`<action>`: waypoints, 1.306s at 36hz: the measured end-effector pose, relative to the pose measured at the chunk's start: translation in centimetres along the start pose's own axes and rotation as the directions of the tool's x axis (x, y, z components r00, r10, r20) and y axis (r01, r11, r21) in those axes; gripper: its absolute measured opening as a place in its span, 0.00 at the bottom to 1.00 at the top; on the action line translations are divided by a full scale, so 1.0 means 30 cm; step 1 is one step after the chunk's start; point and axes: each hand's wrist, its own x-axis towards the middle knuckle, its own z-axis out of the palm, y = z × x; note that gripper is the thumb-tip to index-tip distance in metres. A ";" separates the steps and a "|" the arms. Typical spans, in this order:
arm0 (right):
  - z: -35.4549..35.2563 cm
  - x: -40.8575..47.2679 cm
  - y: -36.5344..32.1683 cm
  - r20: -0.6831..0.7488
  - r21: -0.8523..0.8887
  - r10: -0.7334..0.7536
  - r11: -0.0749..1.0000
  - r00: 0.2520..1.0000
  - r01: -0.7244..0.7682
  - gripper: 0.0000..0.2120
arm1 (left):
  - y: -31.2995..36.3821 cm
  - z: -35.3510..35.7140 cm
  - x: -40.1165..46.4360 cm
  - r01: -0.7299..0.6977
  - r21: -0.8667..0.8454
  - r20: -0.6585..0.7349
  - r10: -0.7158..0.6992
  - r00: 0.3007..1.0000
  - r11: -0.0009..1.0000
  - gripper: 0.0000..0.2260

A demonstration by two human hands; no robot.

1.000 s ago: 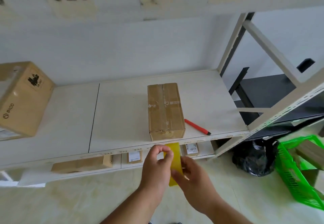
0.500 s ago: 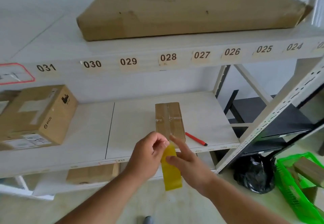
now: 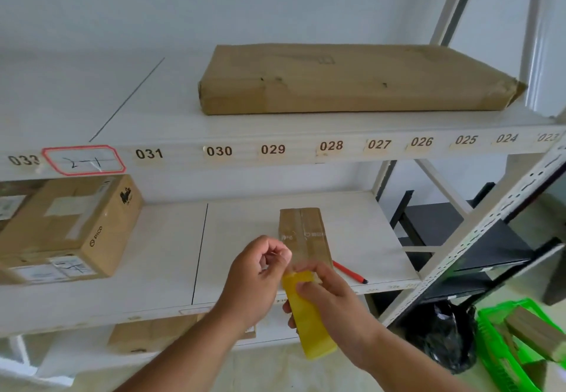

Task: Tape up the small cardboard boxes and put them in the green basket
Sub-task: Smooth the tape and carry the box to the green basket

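A small cardboard box (image 3: 303, 232) lies on the middle shelf, its near end hidden behind my hands. In front of the shelf edge my right hand (image 3: 337, 306) grips a yellow roll of tape (image 3: 309, 324) seen edge-on. My left hand (image 3: 257, 281) has its fingers curled at the top of the roll, pinching at the tape end. The green basket (image 3: 502, 358) stands on the floor at the lower right with a small cardboard box (image 3: 536, 333) in it.
A red pen (image 3: 349, 272) lies on the shelf right of the box. A larger taped carton (image 3: 67, 229) sits at the left. A long flat carton (image 3: 352, 79) fills the upper shelf. A black bag (image 3: 441, 336) lies beside the basket. Slanted shelf struts stand at the right.
The view has tilted upward, showing the upper shelf and its long carton. My hands stay together on the tape roll, which now points down and to the right.
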 end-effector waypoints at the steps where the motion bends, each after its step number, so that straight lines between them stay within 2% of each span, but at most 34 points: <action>1: 0.006 0.007 -0.001 -0.012 -0.010 -0.001 1.000 1.000 0.001 0.09 | -0.002 -0.011 0.006 0.015 -0.021 0.018 -0.015 1.000 1.000 0.02; 4: 0.027 0.023 0.000 -0.035 -0.005 0.009 1.000 0.999 -0.009 0.08 | -0.011 -0.046 0.029 0.039 -0.058 0.025 -0.038 0.999 0.998 0.09; 7: 0.043 0.034 0.006 -0.065 0.023 0.015 1.000 0.998 -0.014 0.08 | -0.030 -0.080 0.041 0.030 -0.090 -0.043 -0.034 0.998 0.996 0.11; 10: 0.057 0.040 0.015 -0.084 0.035 0.010 0.999 0.996 -0.007 0.08 | -0.061 -0.112 0.020 -0.140 0.051 -0.150 0.147 0.978 0.989 0.08; 12: 0.067 0.047 0.021 -0.104 0.022 0.000 1.000 0.995 0.002 0.08 | -0.070 -0.128 -0.005 -0.294 0.157 -0.103 0.312 0.944 0.943 0.05; 13: 0.076 0.051 0.022 -0.112 0.016 -0.006 1.000 0.994 0.008 0.09 | -0.074 -0.133 -0.016 -0.354 0.215 -0.047 0.371 0.927 0.910 0.07; 15: 0.087 0.052 0.021 -0.109 0.002 -0.025 1.000 0.994 0.026 0.09 | -0.085 -0.134 -0.022 -0.416 0.320 0.081 0.413 0.907 0.851 0.12; 18: 0.100 0.059 0.017 -0.097 -0.044 -0.043 0.998 0.994 0.039 0.08 | -0.092 -0.130 -0.006 -0.369 0.377 0.181 0.323 0.929 0.850 0.17; 25: 0.102 0.082 -0.005 -0.055 -0.090 -0.079 0.993 0.995 0.074 0.09 | -0.095 -0.103 0.036 -0.158 0.286 0.163 0.115 0.980 0.945 0.22; 34: 0.077 0.099 -0.007 -0.026 -0.114 -0.091 0.990 0.995 0.088 0.15 | -0.062 -0.094 0.056 0.051 0.090 0.140 -0.063 0.988 0.995 0.14; 39: 0.065 0.106 0.012 -0.020 -0.146 -0.078 0.987 0.997 0.074 0.17 | -0.069 -0.098 0.053 0.039 0.113 0.142 -0.055 0.988 0.993 0.12; 47: 0.069 0.099 0.023 0.003 -0.212 -0.093 0.973 0.996 0.091 0.16 | -0.076 -0.101 0.046 0.037 0.150 0.119 -0.055 0.991 0.988 0.04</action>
